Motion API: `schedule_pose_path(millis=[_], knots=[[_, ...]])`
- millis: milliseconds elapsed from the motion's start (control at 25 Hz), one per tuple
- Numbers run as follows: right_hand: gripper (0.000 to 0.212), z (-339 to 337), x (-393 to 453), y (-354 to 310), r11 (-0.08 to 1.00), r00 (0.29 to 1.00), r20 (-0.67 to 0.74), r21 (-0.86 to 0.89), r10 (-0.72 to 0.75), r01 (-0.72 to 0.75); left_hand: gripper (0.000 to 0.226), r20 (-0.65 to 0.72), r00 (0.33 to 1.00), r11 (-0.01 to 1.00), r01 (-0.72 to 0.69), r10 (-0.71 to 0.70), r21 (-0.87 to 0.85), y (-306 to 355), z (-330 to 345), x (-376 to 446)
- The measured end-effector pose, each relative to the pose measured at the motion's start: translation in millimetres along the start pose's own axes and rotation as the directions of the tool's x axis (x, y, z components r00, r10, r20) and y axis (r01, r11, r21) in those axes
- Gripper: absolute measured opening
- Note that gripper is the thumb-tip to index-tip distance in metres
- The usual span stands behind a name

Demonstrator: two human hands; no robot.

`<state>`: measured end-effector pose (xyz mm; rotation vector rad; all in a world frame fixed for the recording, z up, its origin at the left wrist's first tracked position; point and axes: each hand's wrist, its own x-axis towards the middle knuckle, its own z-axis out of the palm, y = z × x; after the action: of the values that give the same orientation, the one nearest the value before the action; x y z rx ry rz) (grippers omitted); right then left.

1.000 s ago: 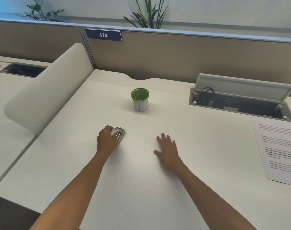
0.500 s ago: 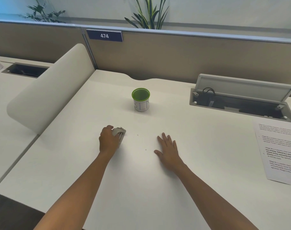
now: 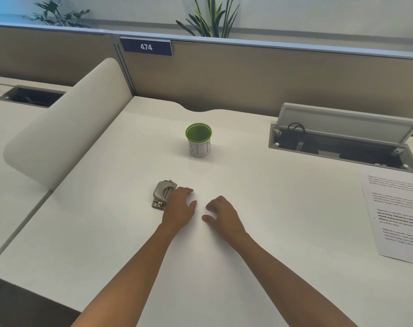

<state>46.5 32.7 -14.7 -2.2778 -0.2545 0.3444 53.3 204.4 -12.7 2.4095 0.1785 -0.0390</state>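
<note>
Hole punch [image 3: 164,194] sits free nearer the tabletop's [image 3: 106,232] left edge, left hand [image 3: 180,208] flat beside it, grip apart, right hand [image 3: 220,213] curled, grip untellable; gathering paper specks [image 3: 206,212] seems next, needing a fine pinch.

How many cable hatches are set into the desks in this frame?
2. Right hatch, lid raised, behind the printed sheet; left hatch, on the neighbouring desk beyond the curved divider. More may lie out of view.
</note>
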Motion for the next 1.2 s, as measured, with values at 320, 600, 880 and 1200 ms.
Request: schedule_pose_path(millis=[320,600,880,1200], knots=[[0.010,2.4,4.9,-6.4,0.997,0.993,-0.107,-0.043,0.057,-0.062,0.031,-0.083,0.996,0.992,0.029,-0.019,0.123,6.6,1.4,6.0],[0.017,12.0,13.5,-1.6,0.955,0.998,-0.029,-0.291,-0.064,0.052,0.029,-0.133,0.990,0.960,0.089,-0.055,0.265,16.8,6.8,18.4],[0.013,17.8,14.8,5.9,0.950,0.995,-0.014,-0.301,-0.095,0.086,0.020,-0.185,0.976,0.935,0.171,-0.118,0.310,23.2,10.3,26.6],[0.013,12.8,14.5,9.6,0.959,0.994,0.016,-0.259,-0.111,0.112,0.019,-0.123,0.991,0.882,0.107,-0.057,0.458,23.1,16.0,31.2]])
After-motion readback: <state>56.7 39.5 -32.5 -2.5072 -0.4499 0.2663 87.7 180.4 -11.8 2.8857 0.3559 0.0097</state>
